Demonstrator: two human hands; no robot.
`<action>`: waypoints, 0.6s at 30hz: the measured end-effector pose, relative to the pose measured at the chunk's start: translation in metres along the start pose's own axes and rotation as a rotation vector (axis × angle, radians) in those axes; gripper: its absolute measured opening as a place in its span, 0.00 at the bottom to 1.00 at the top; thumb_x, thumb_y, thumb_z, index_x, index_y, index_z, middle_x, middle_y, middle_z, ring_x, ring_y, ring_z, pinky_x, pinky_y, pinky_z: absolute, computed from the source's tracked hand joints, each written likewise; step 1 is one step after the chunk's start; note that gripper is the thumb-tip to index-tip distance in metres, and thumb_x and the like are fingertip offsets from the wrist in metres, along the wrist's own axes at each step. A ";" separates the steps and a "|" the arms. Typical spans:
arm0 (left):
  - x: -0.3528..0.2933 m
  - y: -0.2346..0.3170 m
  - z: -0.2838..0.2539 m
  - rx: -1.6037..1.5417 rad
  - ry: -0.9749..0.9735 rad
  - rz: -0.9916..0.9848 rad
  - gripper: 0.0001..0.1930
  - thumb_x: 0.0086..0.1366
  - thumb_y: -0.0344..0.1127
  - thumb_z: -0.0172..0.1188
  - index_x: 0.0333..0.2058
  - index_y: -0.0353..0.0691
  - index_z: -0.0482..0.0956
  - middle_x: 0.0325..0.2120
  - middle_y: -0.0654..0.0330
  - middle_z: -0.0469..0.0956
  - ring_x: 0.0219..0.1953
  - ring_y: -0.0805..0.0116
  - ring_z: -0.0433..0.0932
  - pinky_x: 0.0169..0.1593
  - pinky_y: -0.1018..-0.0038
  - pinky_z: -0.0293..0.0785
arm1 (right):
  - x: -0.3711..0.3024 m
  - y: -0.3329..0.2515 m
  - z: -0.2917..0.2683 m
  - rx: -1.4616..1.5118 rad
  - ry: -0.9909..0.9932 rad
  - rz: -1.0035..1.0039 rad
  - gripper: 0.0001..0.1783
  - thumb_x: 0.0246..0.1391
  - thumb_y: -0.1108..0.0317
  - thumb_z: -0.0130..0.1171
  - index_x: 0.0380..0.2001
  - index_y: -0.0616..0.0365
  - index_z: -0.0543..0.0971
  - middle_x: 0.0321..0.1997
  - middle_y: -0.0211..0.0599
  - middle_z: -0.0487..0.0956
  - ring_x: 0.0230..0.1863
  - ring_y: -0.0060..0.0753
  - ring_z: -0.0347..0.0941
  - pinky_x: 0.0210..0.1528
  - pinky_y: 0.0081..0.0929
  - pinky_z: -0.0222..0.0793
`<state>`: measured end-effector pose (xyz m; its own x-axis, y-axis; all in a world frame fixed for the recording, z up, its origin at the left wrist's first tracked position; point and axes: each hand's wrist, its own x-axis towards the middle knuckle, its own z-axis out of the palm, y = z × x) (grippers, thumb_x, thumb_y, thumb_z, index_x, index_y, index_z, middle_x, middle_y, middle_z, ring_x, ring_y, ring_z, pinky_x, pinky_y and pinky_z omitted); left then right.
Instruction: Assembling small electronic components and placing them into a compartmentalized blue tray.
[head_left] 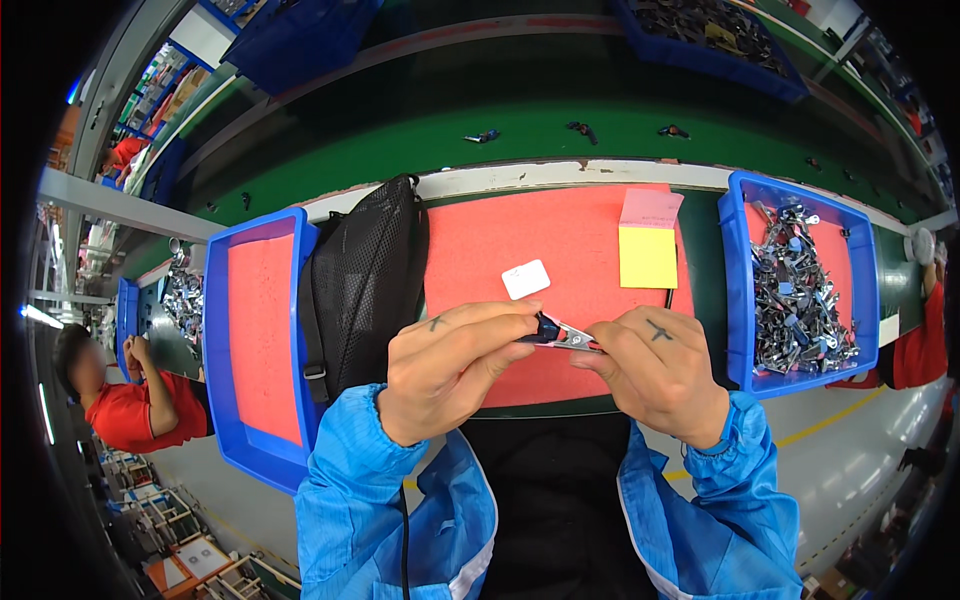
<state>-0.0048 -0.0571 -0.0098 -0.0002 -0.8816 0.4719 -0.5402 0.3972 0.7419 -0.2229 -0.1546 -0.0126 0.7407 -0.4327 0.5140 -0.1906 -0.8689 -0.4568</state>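
Observation:
Both of my hands hold a small nail clipper [573, 337], silver with a dark blue end, above the middle of the red work mat [480, 240]. My left hand [450, 365] pinches the dark end between thumb and fingers. On the silver end, the thumb and bent fingers of my right hand [665, 370] are closed. Fingers cover part of the clipper at both ends. Just beyond my left fingertips lies a white card [526, 279] with rounded corners. Farther right on the mat are a yellow sticky pad [648, 258] and a pink note [651, 209].
At right stands a blue bin [735, 290] heaped with small metal clippers [795, 300]. A black mesh bag [365, 285] leans by a red-lined blue bin [300, 350] at left. Beyond the white ledge [560, 176], several small pieces lie on a green belt [380, 150]. Red-clad people [150, 410] sit either side.

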 end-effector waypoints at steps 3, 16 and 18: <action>-0.001 0.001 0.000 -0.007 -0.023 0.000 0.11 0.58 0.19 0.69 0.41 0.30 0.83 0.41 0.44 0.85 0.44 0.52 0.87 0.48 0.67 0.84 | -0.001 0.000 -0.001 0.007 -0.020 0.002 0.15 0.44 0.70 0.75 0.32 0.64 0.80 0.25 0.38 0.78 0.25 0.37 0.76 0.25 0.31 0.69; 0.000 0.009 0.010 0.105 0.002 0.044 0.12 0.56 0.20 0.71 0.40 0.30 0.84 0.40 0.46 0.86 0.40 0.54 0.87 0.43 0.69 0.85 | 0.012 -0.003 0.012 0.150 0.017 0.056 0.21 0.45 0.70 0.75 0.41 0.65 0.79 0.30 0.40 0.79 0.27 0.41 0.78 0.29 0.32 0.73; 0.001 0.007 0.009 0.092 0.004 0.071 0.12 0.56 0.20 0.71 0.40 0.30 0.84 0.40 0.47 0.86 0.39 0.54 0.87 0.42 0.69 0.85 | 0.014 -0.002 0.014 0.172 -0.002 0.036 0.21 0.45 0.70 0.75 0.42 0.65 0.79 0.31 0.40 0.80 0.27 0.41 0.78 0.29 0.32 0.73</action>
<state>-0.0164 -0.0570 -0.0084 -0.0381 -0.8510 0.5238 -0.6135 0.4337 0.6599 -0.2029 -0.1555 -0.0140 0.7370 -0.4621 0.4933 -0.1041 -0.7987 -0.5926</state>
